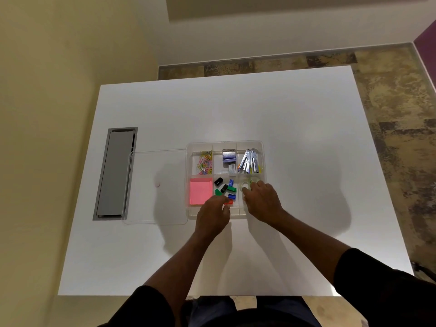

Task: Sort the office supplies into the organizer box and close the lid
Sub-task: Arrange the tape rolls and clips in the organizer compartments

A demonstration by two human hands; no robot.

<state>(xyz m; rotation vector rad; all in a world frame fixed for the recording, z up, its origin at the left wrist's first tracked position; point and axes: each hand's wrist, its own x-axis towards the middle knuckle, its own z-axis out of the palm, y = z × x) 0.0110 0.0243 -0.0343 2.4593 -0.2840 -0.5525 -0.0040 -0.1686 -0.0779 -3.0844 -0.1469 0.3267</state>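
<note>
Clear organizer box (pixel 261 147) sits mid-frame on the white table (pixel 259 109), lid (pixel 158 166) off and lying flat just left of the box, touching its left edge. Upper row of compartments, left to right: colored paper clips (pixel 205 161), staple boxes (pixel 229 156), silver staple removers (pixel 249 161). Lower row: pink sticky notes (pixel 200 191) at left, small colored sharpeners (pixel 227 188) in the middle, tape rolls (pixel 250 182) at right. Left hand (pixel 212 217) is at the lower edge of the middle compartment, fingers curled and pinching a red piece (pixel 228 202). Right hand (pixel 262 200) reaches into the lower right compartment, fingers spread over the tape rolls and touching them; cannot tell if it grips one. Grey cable hatch (pixel 115 173) is set in the table at the left of the frame, beside the lid.
</note>
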